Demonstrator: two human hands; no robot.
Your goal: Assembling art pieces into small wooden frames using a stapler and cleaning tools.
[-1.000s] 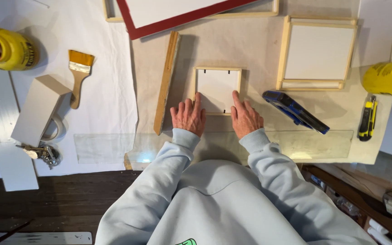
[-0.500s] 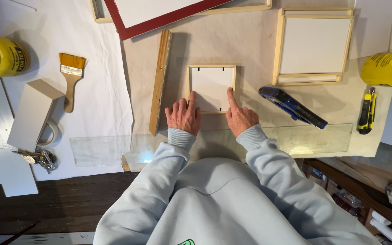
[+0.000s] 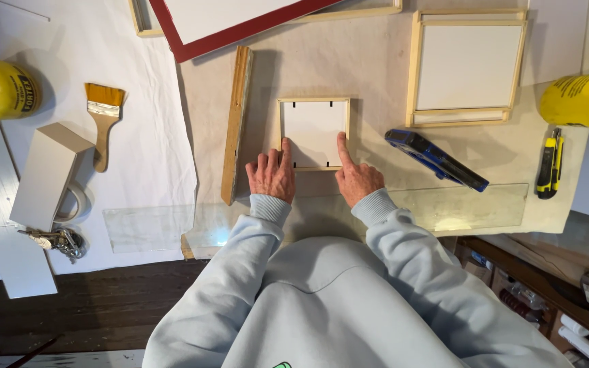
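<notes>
A small square wooden frame (image 3: 313,102) with a white backing lies face down on brown paper in the middle of the table. My left hand (image 3: 272,175) rests at its near left corner, index finger stretched onto the backing. My right hand (image 3: 356,178) sits at the near right corner with one finger pointing up onto the backing. Neither hand holds anything. A long sheet of clear glass (image 3: 472,204) lies along the near table edge under my wrists.
A wooden strip (image 3: 237,123) lies left of the frame, a blue tool (image 3: 436,160) to its right. Further off are a larger wooden frame (image 3: 467,67), a yellow utility knife (image 3: 549,163), a paintbrush (image 3: 103,123), yellow containers (image 3: 0,88), a white block (image 3: 46,176) and keys (image 3: 59,240).
Both hands shifted slightly on the small frame's near edge; the fingers of each now reach further onto the white backing. The camera view drifted a little.
</notes>
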